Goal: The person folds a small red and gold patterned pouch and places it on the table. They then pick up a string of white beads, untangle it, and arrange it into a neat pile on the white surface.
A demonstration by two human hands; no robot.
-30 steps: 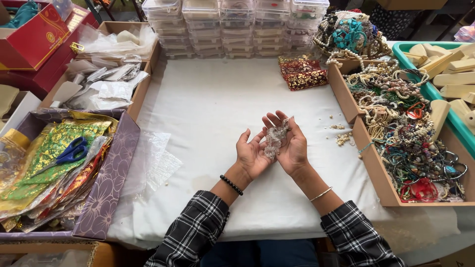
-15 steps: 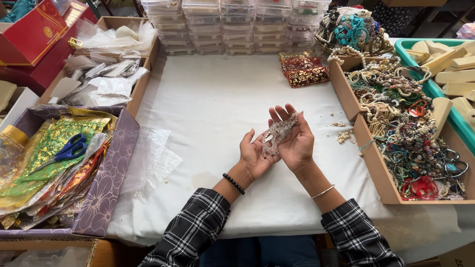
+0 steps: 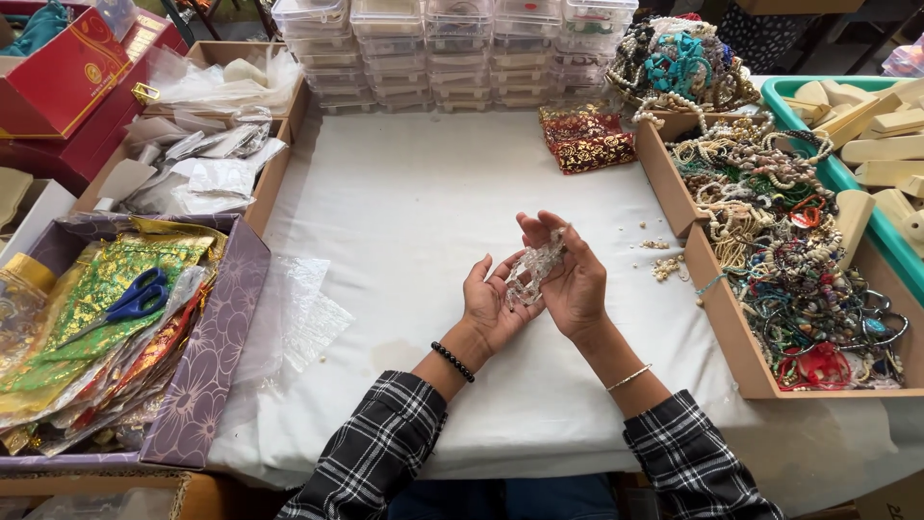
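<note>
On the far left sits a purple patterned box (image 3: pixel 207 356) packed with gold and green foil pouches, blue-handled scissors (image 3: pixel 133 299) lying on top — beyond it, cardboard trays hold clear plastic bags (image 3: pixel 207 169). A loose sheet of clear plastic (image 3: pixel 298 313) lies on the white table cover (image 3: pixel 414 193) just right of the purple box.

At the middle, near the front edge, both hands are raised slightly above the cloth with a clear beaded strand (image 3: pixel 534 270) between them. The work in hand looks like handling or sorting out this one strand, gathering it or checking it over. The left hand (image 3: pixel 493 306) is palm up, fingers loosely curled and partly apart, cradling the lower end of the strand. The right hand (image 3: pixel 570 274) is also turned palm inward, its fingers long and slightly spread, with the fingertips pinching the upper end of the strand — a light hold, not a fist. As a judgement, any further handling calls for a gentle pinch and a steady pull so the beads do not tangle or slip off onto the cloth.

To the right, a few loose beads (image 3: pixel 664 265) lie on the cover, near a long cardboard tray (image 3: pixel 731 356) heaped with mixed bead necklaces. Farther back stands a red and gold pouch (image 3: pixel 587 138).
</note>
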